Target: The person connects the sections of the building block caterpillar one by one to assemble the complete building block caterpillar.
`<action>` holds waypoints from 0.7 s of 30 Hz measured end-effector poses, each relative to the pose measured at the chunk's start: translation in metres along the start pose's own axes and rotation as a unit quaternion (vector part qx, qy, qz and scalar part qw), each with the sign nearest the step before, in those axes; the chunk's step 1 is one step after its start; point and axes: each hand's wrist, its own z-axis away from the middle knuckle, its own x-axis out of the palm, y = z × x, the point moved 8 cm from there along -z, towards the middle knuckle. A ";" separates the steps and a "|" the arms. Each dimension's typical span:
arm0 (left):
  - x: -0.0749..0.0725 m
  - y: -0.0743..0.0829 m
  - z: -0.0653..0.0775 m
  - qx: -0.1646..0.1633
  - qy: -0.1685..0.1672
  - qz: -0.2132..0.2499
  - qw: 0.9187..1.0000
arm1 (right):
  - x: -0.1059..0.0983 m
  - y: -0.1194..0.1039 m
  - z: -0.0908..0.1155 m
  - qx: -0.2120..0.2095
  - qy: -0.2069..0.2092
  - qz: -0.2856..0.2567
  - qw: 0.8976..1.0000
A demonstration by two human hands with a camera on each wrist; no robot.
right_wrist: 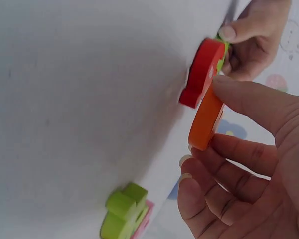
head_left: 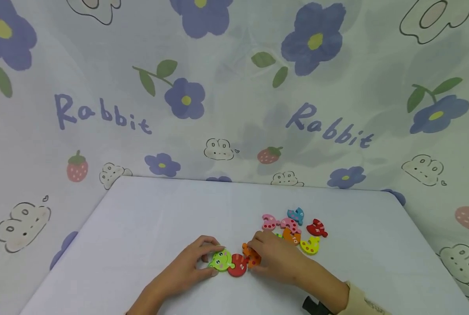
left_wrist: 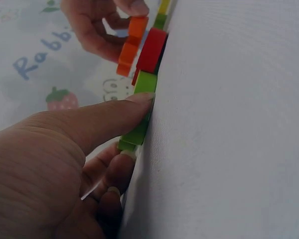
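At lower centre, the right hand [head_left: 278, 259] pinches an orange piece [head_left: 254, 260] just above-right of a red piece [head_left: 236, 266]. The left hand [head_left: 188, 263] grips a green face [head_left: 220, 260].

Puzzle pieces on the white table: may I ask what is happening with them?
A person's left hand holds the green face piece, which meets the red 2 piece. The right hand pinches an orange spotted piece, raised off the table beside the red one. More pieces lie farther back, to the right.
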 end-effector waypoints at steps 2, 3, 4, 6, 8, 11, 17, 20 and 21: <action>0.001 0.000 0.000 0.001 -0.003 0.003 1.000 | 0.004 -0.002 0.000 0.001 0.001 0.005 1.000; 0.001 0.000 0.000 0.001 -0.004 0.003 1.000 | 0.005 -0.002 0.000 0.002 0.001 0.008 1.000; 0.002 0.000 0.000 0.001 -0.005 0.003 1.000 | 0.006 -0.002 0.000 0.005 0.001 0.009 1.000; 0.002 0.000 0.000 0.003 -0.005 -0.002 1.000 | 0.008 -0.002 -0.001 0.012 0.002 0.011 1.000; 0.001 -0.001 0.000 0.005 -0.004 -0.006 1.000 | 0.009 -0.002 -0.001 0.021 0.001 0.010 1.000; 0.001 0.000 0.000 0.004 -0.003 -0.008 1.000 | 0.009 -0.003 -0.002 0.031 0.000 0.003 1.000; 0.000 0.001 0.000 0.002 -0.005 -0.006 1.000 | 0.010 -0.004 -0.004 0.030 -0.008 0.000 1.000; -0.001 0.001 -0.001 0.002 -0.006 -0.012 1.000 | 0.011 -0.004 -0.006 0.023 -0.016 -0.006 1.000; -0.001 0.000 -0.001 0.001 -0.005 -0.013 1.000 | 0.011 -0.004 -0.007 0.024 -0.017 -0.012 1.000</action>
